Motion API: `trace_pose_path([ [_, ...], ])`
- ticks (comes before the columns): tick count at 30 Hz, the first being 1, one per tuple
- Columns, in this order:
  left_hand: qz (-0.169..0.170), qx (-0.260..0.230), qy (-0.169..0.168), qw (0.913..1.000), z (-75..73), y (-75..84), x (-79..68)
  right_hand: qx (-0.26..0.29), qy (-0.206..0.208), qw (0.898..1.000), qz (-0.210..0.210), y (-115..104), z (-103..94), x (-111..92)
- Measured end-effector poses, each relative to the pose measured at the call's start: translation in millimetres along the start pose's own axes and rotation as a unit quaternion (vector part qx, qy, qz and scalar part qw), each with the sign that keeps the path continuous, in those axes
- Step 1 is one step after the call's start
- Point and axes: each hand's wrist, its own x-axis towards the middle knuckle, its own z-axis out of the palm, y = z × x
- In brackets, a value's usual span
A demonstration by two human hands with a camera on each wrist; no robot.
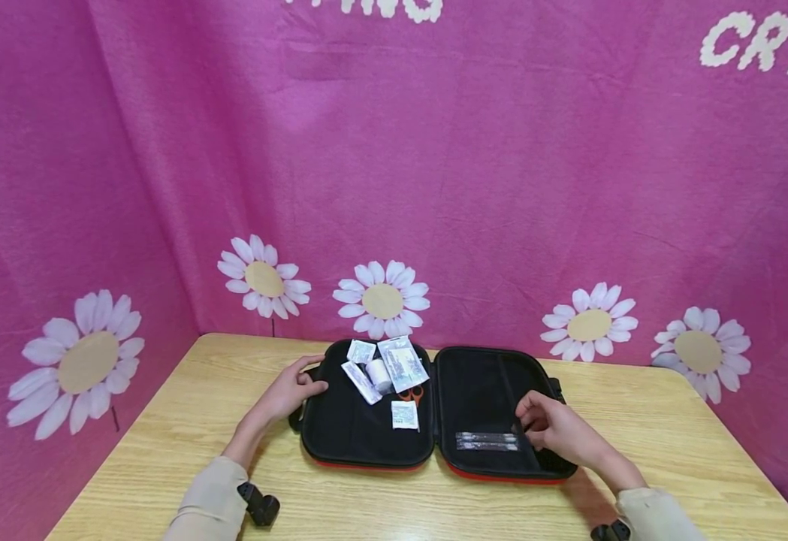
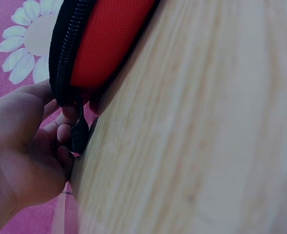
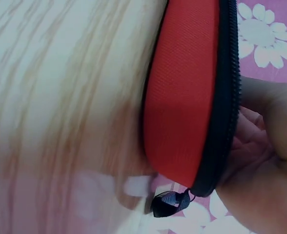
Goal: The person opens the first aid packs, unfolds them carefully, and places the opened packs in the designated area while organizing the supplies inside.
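An open black-lined case point(image 1: 366, 443) with a red shell lies flat on the table. My left hand point(image 1: 292, 389) grips its left rim, thumb on top; the left wrist view shows fingers curled by the zipper edge point(image 2: 68, 53). In the left half lie a white roll point(image 1: 378, 375), several flat packets point(image 1: 403, 364) and orange-handled scissors point(image 1: 412, 393). My right hand point(image 1: 559, 428) reaches into the right half, its curled fingers pinching the edge of the inner pocket point(image 1: 510, 387). Beside the fingertips lie clear-wrapped cotton swabs point(image 1: 487, 441). The case's zippered side point(image 3: 226, 97) partly hides those fingers in the right wrist view.
The wooden table point(image 1: 184, 406) extends around the case on both sides and in front. A pink cloth point(image 1: 434, 188) with white daisies hangs behind and beside the table. A black zipper pull point(image 3: 170, 203) dangles from the case's right side.
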Motion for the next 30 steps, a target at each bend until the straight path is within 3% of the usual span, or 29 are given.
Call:
trace_pose_path([
  [5,-0.004,0.004,0.002,1.0000,0.1,0.4,0.3,0.030,-0.018,0.999,0.016,-1.4,-5.8,-3.0],
  [9,-0.001,0.002,0.002,1.0000,0.0,0.1,0.1,-0.022,0.000,0.999,0.038,-8.9,-11.9,-2.6],
  [15,0.001,-0.001,0.002,1.0000,0.8,-0.5,-0.5,-0.092,0.051,0.994,0.017,-24.6,-12.3,11.2],
  [30,-0.006,0.000,0.002,1.0000,0.2,0.2,0.3,-0.148,0.074,0.986,-0.033,-55.2,5.9,56.9],
])
